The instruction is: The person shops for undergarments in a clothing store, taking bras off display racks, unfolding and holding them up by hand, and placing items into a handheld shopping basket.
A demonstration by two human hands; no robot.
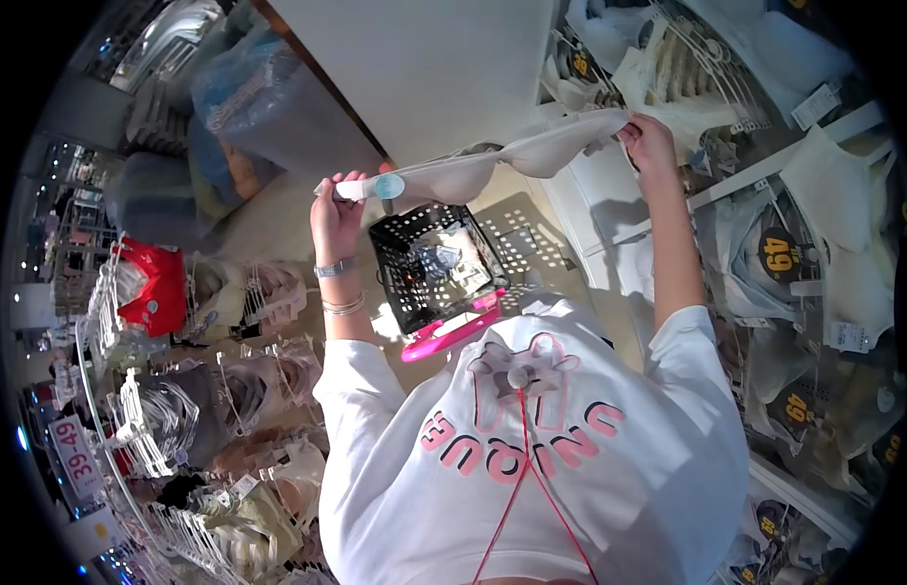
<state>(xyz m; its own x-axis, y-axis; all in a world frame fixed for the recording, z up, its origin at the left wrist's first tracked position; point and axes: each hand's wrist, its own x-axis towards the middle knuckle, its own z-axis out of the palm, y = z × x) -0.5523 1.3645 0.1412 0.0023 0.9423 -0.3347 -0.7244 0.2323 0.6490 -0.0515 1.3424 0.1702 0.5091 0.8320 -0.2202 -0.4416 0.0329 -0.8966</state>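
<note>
A pale bra (453, 181) is stretched between my two hands at arm's length, its cups hanging near the middle. My left hand (337, 210) pinches one end, beside a round light-blue sticker (388, 186). The other end, higher up at the right, is gripped by my right hand (650, 146). Below the bra, a black perforated basket (387, 241) with a pink handle (453, 336) stands on the floor, with several small packaged items (453, 258) inside.
Racks of hanging bras (171, 409) line the left side, with a red one (156, 288) near the top. More bras (829, 195) hang on the right, some with black 49 tags (780, 253). Plastic-wrapped bundles (249, 97) lie at the upper left.
</note>
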